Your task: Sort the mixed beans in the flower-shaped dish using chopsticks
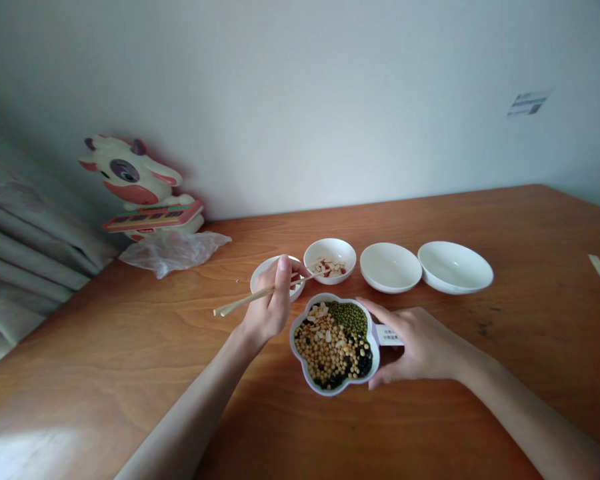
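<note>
Flower-shaped bean bowl (pixel 329 390): R grip (pixel 415 347) spread round its rim; L grip (pixel 275 300) pinches chopsticks (pixel 253 299), tips at small white bowl (pixel 330 245) w/ almond slices (pixel 330 269).

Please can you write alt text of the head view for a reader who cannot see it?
A person's left hand holds wooden chopsticks, their tips at a small white bowl of pale flakes, while the right hand grips a flower-shaped dish of mixed beans and grains. Three other white bowls stand on a wooden table with a cartoon cow figure behind.
</note>
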